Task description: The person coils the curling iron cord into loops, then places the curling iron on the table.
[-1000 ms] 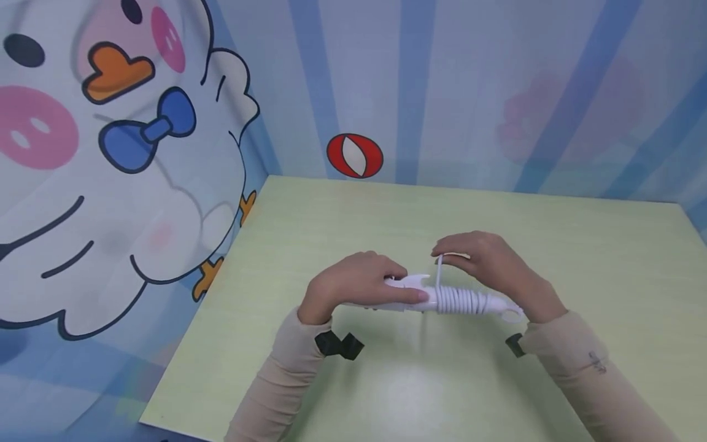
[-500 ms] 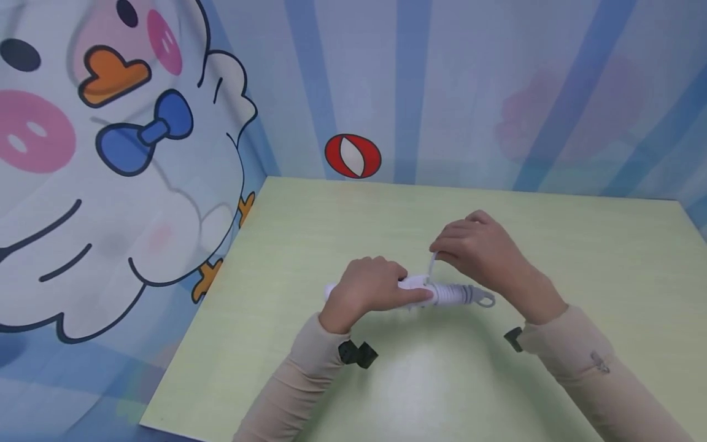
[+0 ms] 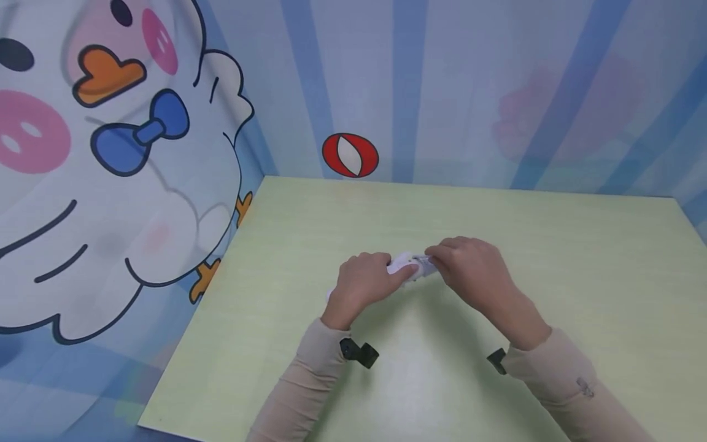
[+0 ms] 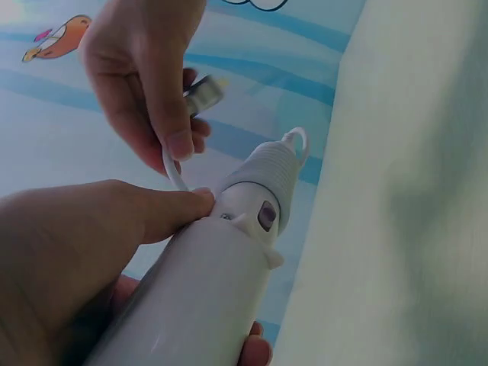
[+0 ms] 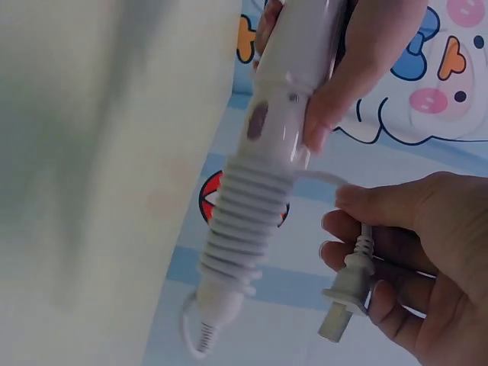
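A white curling iron (image 4: pixel 198 290) is gripped by my left hand (image 3: pixel 364 279), whose thumb lies along its body close to a dark switch (image 4: pixel 267 216). White power cord (image 5: pixel 240 217) is wound in several coils round its handle, ending in a loop at the tip. My right hand (image 3: pixel 472 270) pinches the cord's loose end between thumb and fingers, just beside the handle. Below those fingers hangs the two-pin plug (image 5: pixel 349 280), seen in the right wrist view. In the head view the right hand hides most of the coils.
Both hands work above a pale green table (image 3: pixel 552 264). Behind it stands a printed backdrop (image 3: pixel 464 92) with blue stripes and a red ball, and a large cartoon bird covers the left side. Dark wrist camera mounts (image 3: pixel 359 353) stick out from the sleeves.
My right hand rose with the cord, then came down toward the handle. The curling iron's handle end has swung away from me and now lies behind the right hand in the head view.
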Available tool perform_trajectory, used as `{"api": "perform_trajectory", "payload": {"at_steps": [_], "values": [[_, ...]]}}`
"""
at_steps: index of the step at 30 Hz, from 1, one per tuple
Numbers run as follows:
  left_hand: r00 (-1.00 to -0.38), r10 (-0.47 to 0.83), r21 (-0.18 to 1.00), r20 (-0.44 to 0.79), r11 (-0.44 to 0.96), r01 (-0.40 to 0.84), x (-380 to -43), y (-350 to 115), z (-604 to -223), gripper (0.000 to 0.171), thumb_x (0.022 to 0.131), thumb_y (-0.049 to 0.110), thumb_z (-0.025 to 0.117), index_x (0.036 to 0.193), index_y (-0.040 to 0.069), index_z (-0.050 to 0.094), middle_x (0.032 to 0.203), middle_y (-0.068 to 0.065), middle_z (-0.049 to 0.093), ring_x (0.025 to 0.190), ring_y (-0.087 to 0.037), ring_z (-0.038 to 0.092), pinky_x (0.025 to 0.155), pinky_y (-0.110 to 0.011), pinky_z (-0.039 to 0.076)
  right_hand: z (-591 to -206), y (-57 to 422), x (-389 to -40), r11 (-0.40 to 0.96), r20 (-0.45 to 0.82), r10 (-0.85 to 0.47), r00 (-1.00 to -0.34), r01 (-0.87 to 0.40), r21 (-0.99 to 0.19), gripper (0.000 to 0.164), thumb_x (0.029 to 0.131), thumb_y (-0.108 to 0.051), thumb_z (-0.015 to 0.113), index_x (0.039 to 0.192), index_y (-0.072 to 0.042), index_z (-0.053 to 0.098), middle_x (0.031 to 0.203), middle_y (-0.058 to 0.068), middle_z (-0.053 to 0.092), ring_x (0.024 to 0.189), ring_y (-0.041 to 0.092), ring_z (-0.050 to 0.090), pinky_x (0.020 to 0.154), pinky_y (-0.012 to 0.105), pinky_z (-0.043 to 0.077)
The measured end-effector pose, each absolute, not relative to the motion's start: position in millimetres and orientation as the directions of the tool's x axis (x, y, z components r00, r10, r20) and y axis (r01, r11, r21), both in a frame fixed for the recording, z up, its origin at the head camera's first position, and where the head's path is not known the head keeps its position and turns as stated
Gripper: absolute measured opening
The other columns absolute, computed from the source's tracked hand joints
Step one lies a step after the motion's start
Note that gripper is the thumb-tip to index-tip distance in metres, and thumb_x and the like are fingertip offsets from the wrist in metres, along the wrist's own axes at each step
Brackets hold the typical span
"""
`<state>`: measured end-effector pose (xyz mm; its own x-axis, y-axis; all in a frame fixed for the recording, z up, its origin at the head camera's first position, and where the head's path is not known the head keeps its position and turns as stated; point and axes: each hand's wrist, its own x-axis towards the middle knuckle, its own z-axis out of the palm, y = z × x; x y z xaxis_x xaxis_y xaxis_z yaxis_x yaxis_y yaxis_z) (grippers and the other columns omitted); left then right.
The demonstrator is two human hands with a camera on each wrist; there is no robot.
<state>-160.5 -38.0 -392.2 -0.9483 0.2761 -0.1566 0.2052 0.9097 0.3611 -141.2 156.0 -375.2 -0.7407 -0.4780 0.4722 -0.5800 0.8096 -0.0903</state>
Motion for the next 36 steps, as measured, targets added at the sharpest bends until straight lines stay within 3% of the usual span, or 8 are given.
{"api": "perform_trajectory", "payload": {"at_steps": [3, 9, 16, 21, 25, 30, 36], "values": [[-0.955, 0.251, 0.393, -0.157, 0.903, 0.173, -163.5, -40.2, -392.6, 0.053, 0.084, 0.067, 0.041, 0.08, 0.016, 0.054, 0.065, 0.001, 0.054, 0.055, -0.014, 0.051, 0.048, -0.03, 0.038, -379.2, 152.2, -133.7, 0.825, 0.435, -0.427, -0.793, -0.538, -0.172, 0.017, 0.083, -0.012, 0.067, 0.099, -0.01, 0.071, 0.087, 0.003, 0.07, 0.071, 0.019, 0.065, 0.055, 0.035, 0.049], [-0.964, 0.222, 0.416, -0.149, 0.898, 0.143, -164.7, -43.6, -390.3, 0.053, 0.083, 0.066, 0.044, 0.077, 0.015, 0.054, 0.062, 0.0, 0.052, 0.052, -0.015, 0.048, 0.046, -0.029, 0.034, -384.9, 144.7, -124.5, 0.826, 0.286, -0.311, -0.906, -0.407, -0.391, 0.02, 0.088, -0.016, 0.061, 0.106, -0.008, 0.068, 0.09, 0.005, 0.07, 0.056, 0.011, 0.054, 0.05, 0.029, 0.042], [-0.967, 0.211, 0.456, -0.14, 0.881, 0.126, -164.9, -45.7, -394.4, 0.052, 0.083, 0.067, 0.044, 0.083, 0.015, 0.055, 0.063, 0.0, 0.053, 0.051, -0.015, 0.047, 0.045, -0.028, 0.034, -397.9, 146.6, -124.7, 0.726, 0.182, -0.235, -0.955, -0.296, -0.62, 0.013, 0.09, -0.02, 0.06, 0.096, -0.011, 0.067, 0.089, 0.001, 0.069, 0.084, 0.019, 0.067, 0.066, 0.036, 0.052], [-0.962, 0.232, 0.497, -0.143, 0.857, 0.133, -165.1, -48.3, -391.0, 0.054, 0.083, 0.067, 0.043, 0.09, 0.015, 0.057, 0.069, -0.001, 0.055, 0.057, -0.015, 0.05, 0.048, -0.028, 0.038, -409.4, 146.3, -124.2, 0.685, 0.215, -0.194, -0.957, -0.289, -0.668, 0.016, 0.09, -0.022, 0.06, 0.098, -0.01, 0.067, 0.093, 0.002, 0.069, 0.082, 0.018, 0.067, 0.069, 0.036, 0.053], [-0.947, 0.264, 0.526, -0.185, 0.84, 0.131, -165.6, -50.8, -388.6, 0.056, 0.083, 0.067, 0.043, 0.094, 0.014, 0.058, 0.072, 0.0, 0.057, 0.059, -0.014, 0.054, 0.051, -0.029, 0.041, -424.0, 143.3, -122.6, 0.699, 0.344, -0.147, -0.927, -0.343, -0.627, 0.015, 0.085, -0.021, 0.066, 0.095, -0.01, 0.07, 0.094, 0.003, 0.068, 0.082, 0.017, 0.063, 0.067, 0.034, 0.051], [-0.93, 0.293, 0.56, -0.223, 0.819, 0.124, -167.7, -52.7, -391.3, 0.057, 0.084, 0.067, 0.042, 0.097, 0.014, 0.058, 0.071, 0.0, 0.059, 0.058, -0.013, 0.056, 0.051, -0.029, 0.042, -442.8, 138.0, -121.2, 0.701, 0.518, -0.076, -0.852, -0.415, -0.579, 0.013, 0.079, -0.017, 0.073, 0.089, -0.009, 0.073, 0.083, 0.002, 0.064, 0.072, 0.014, 0.052, 0.059, 0.028, 0.042], [-0.915, 0.313, 0.634, -0.256, 0.768, 0.085, -168.7, -52.6, -390.5, 0.057, 0.084, 0.068, 0.041, 0.096, 0.015, 0.058, 0.072, -0.002, 0.06, 0.059, -0.015, 0.057, 0.052, -0.03, 0.044, -454.1, 133.4, -120.8, 0.608, 0.566, 0.016, -0.825, -0.441, -0.66, 0.015, 0.079, -0.013, 0.072, 0.093, -0.008, 0.073, 0.072, -0.002, 0.062, 0.062, 0.006, 0.049, 0.052, 0.017, 0.037]]}}
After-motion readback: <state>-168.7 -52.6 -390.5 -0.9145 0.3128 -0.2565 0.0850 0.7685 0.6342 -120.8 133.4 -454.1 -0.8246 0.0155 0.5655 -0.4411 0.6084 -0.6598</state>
